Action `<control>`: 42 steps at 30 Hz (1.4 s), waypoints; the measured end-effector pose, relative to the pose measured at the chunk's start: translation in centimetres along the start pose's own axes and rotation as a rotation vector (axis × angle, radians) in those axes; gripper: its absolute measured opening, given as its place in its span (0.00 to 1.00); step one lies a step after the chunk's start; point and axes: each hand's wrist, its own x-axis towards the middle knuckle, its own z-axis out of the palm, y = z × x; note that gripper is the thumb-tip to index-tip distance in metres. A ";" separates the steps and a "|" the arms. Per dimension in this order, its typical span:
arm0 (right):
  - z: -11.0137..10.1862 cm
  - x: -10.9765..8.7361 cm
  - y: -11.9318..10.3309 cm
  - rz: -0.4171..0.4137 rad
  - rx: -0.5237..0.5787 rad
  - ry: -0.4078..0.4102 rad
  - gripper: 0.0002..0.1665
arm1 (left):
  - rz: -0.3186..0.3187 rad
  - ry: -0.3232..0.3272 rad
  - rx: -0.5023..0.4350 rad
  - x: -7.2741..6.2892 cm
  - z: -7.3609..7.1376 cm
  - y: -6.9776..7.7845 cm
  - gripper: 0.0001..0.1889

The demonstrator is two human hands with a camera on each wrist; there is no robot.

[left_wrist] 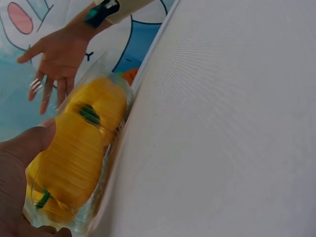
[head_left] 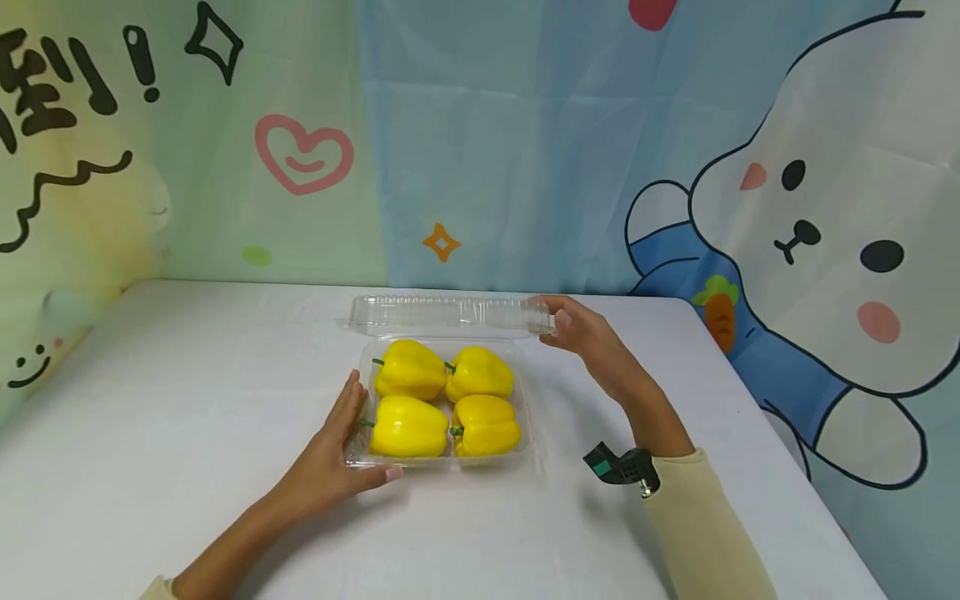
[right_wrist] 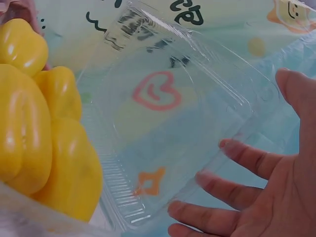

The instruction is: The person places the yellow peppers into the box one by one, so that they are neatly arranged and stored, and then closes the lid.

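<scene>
A clear plastic clamshell container lies on the table, its base filled with several yellow bell peppers with green stems. Its clear lid is raised at the back. My left hand holds the base at the front left corner, thumb along the front and fingers along the left side; in the left wrist view the thumb presses on the clear wall. At the lid's right end is my right hand. The right wrist view shows its fingers spread and fairly straight, with fingertips against the lid's edge.
A white cloth covers the table. Behind it hangs a printed curtain with a heart and a white cartoon animal. A dark strap sits around the right wrist, over the pale yellow sleeve.
</scene>
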 end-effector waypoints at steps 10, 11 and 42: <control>-0.1 -1.8 0.6 -0.101 -0.166 -0.087 0.30 | 0.006 -0.005 -0.049 0.1 -0.1 -0.1 0.67; -0.2 -2.0 0.7 -0.119 -0.165 -0.094 0.29 | 0.009 -0.006 -0.052 0.1 -0.1 -0.1 0.67; 0.5 -4.3 3.0 -0.274 -0.285 -0.128 0.32 | 0.008 -0.032 -0.155 0.0 -1.4 -0.3 0.66</control>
